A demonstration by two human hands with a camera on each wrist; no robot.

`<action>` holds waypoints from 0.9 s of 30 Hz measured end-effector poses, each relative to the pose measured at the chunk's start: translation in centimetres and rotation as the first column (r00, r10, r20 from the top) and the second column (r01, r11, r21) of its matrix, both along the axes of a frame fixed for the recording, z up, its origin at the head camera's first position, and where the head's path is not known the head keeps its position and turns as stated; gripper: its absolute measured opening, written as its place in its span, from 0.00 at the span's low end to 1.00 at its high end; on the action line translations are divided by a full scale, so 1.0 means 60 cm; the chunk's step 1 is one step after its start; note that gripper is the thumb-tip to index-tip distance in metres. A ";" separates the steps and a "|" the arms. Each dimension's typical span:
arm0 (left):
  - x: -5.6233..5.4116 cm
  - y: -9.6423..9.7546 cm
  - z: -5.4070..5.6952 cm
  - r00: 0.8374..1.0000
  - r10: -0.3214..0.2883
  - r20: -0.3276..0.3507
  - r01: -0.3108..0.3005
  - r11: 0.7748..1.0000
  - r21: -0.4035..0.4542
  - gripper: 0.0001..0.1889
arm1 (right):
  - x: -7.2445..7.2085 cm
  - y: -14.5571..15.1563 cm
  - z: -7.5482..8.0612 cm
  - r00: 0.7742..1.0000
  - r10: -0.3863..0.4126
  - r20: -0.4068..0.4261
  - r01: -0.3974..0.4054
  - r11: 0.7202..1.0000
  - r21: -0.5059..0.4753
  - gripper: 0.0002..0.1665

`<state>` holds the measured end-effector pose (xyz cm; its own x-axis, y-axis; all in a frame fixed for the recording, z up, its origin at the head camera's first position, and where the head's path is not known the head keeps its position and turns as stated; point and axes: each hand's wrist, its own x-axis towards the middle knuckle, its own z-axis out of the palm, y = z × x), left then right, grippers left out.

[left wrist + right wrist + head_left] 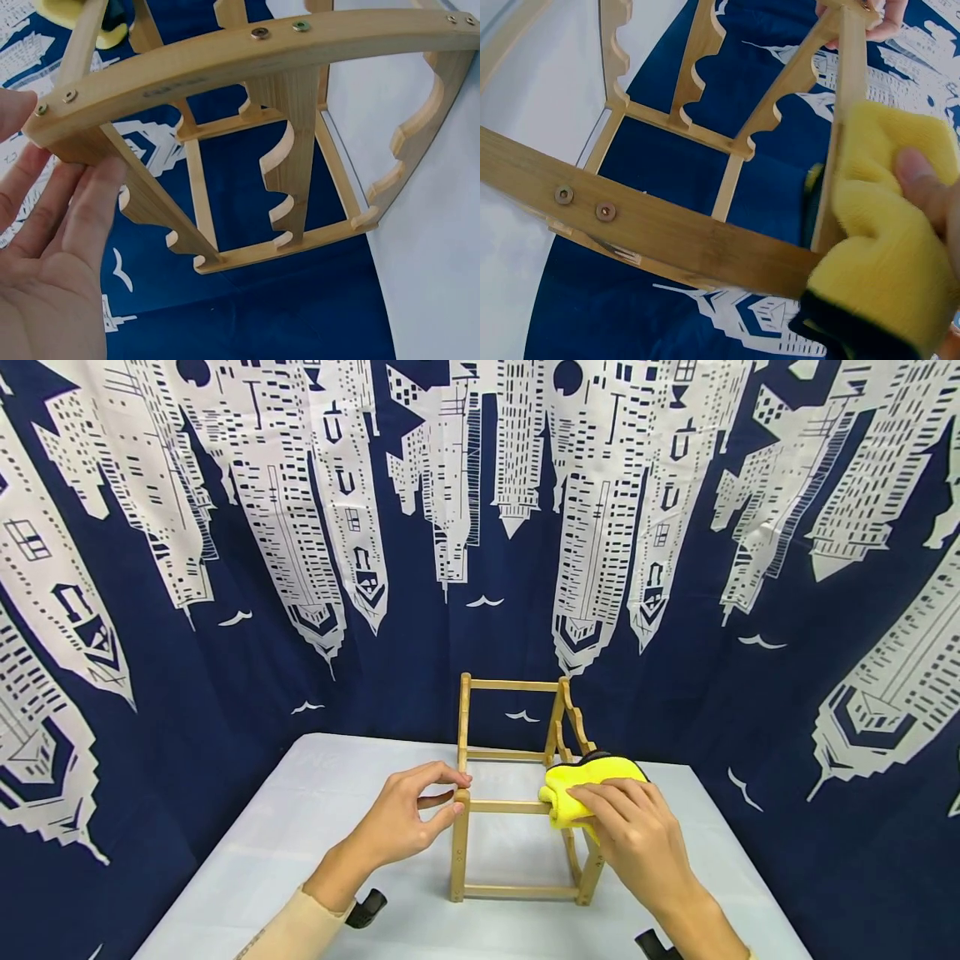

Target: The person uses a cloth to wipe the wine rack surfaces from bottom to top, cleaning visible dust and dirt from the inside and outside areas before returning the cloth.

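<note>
A light wooden rack with notched, wavy-edged slats stands on the table. My left hand grips its near left upper corner. In the left wrist view the thumb lies at the outer end of the curved side bar and the fingers reach under it. My right hand holds a yellow cloth with a dark edge, folded over the right end of the upper front rail. The right wrist view shows the thumb pressing the cloth against that rail.
A white-covered table lies under the rack. Behind and on both sides hangs a dark blue curtain printed with white buildings and birds. Black wrist straps show by both forearms.
</note>
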<state>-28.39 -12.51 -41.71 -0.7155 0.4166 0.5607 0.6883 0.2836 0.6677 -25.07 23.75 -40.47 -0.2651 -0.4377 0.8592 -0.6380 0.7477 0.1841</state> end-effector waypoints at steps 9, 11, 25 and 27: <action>0.011 0.013 0.007 0.975 0.117 -0.191 -0.136 0.986 -0.092 0.16 | 0.003 0.026 0.022 0.976 0.042 -0.212 -0.092 0.968 -0.235 0.22; 0.013 0.024 0.013 0.965 0.140 -0.223 -0.169 0.979 -0.117 0.15 | 0.007 0.044 0.022 0.980 0.033 -0.195 -0.088 0.956 -0.279 0.26; 0.024 0.181 0.054 0.884 0.028 -0.467 -0.146 0.965 -0.218 0.10 | 0.016 0.118 -0.034 0.924 -0.149 0.353 0.320 0.806 -0.498 0.28; 0.020 0.206 0.052 0.900 0.017 -0.436 -0.145 0.955 -0.260 0.11 | 0.015 0.119 -0.043 0.884 -0.144 0.445 0.377 0.782 -0.496 0.27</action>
